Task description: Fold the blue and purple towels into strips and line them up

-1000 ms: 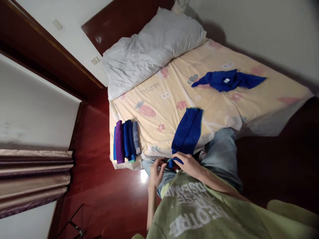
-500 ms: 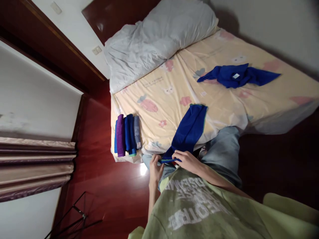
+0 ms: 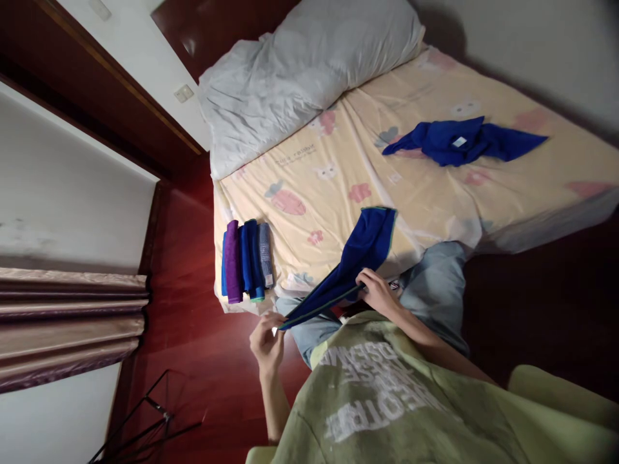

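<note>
Blue cloth with green edging: far end lies flat on the bed, near end is off the bed's edge and pulled out over the lap, drawn narrow toward a point at the left. I have the left hand pinched on that pointed corner, thumb and fingers together, out past the left knee. My right hand is pinched on the near edge of the same cloth, fingers curled in, just in front of the belly; the edging runs fairly straight between the two. Jeans under and beside the cloth, green top with white lettering below. Left of the cloth, near the bed corner, I get a row of rolls side by side: purple roll, dark blue rolls next to it, grey-blue roll with a pale label at the right end. Farther right on the bed, well apart, a crumpled blue cloth with a white tag facing up. Pale pillow across the head end, against the dark headboard. Beyond the bed: red-brown floor, black stand at lower left, striped curtain at far left.
</note>
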`<state>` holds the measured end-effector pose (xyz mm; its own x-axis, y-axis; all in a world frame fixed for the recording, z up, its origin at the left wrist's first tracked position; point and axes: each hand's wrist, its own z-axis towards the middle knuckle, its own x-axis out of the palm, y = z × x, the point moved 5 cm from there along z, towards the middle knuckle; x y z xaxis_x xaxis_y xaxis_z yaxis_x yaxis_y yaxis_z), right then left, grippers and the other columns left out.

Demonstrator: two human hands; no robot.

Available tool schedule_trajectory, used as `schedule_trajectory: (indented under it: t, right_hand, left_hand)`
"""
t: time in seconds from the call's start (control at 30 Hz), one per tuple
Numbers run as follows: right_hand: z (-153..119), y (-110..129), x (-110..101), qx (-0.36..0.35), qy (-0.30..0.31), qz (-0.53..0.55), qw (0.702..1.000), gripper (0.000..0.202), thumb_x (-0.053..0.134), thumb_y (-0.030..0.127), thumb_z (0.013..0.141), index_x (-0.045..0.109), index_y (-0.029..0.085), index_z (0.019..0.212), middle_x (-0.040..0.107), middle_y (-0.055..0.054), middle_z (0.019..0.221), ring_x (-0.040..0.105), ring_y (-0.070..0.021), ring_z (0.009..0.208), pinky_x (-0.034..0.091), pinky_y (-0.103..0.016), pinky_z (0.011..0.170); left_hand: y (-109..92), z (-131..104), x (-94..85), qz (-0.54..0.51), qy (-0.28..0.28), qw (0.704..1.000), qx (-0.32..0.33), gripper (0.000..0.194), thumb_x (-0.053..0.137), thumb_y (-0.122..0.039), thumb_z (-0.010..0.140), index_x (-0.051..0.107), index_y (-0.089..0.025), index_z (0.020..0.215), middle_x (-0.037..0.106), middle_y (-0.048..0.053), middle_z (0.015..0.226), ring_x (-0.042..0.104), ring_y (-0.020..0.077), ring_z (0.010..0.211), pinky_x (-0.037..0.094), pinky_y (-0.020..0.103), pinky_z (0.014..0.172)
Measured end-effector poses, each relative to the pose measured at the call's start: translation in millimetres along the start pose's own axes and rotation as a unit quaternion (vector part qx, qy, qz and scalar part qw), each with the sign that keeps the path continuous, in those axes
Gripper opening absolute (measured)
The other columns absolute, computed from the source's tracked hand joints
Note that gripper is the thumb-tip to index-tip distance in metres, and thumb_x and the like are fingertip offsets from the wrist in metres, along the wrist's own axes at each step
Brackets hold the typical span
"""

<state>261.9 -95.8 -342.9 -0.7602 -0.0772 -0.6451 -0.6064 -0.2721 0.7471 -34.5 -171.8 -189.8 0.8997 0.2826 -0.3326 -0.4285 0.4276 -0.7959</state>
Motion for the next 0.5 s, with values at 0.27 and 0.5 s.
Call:
schedule_trajectory:
  t: [0.27,0.5]
  right_hand:
    - [4.6,-11.7,0.1,0.008,0.068,0.065,0.996,0.021,0.046,0.019,0.096,0.064,0.021,0.086,0.068,-0.006,0.09,0.064,-0.0213,0.086,0.051,-0.032,0.082]
    - [-10.9,69.8,47.4,-0.091,0.235,0.207,0.945,0.077,0.084,0.037,0.078,0.054,0.023,0.148,0.06,-0.013,0.146,0.057,-0.0291,0.136,0.045,-0.045,0.115]
  left_hand:
    - [-35.7,14.5,-65.7,-0.044,-0.238,0.966,0.093,0.039,0.08,-0.027,0.087,0.042,-0.023,0.081,0.055,-0.01,0.07,0.047,0.0075,0.052,0.047,0.02,0.05]
    - [-51.0,32.5,-62.8,-0.015,-0.162,0.983,0.079,0.037,0.084,-0.034,0.085,0.051,-0.02,0.078,0.057,-0.007,0.072,0.05,0.0073,0.054,0.048,0.022,0.052]
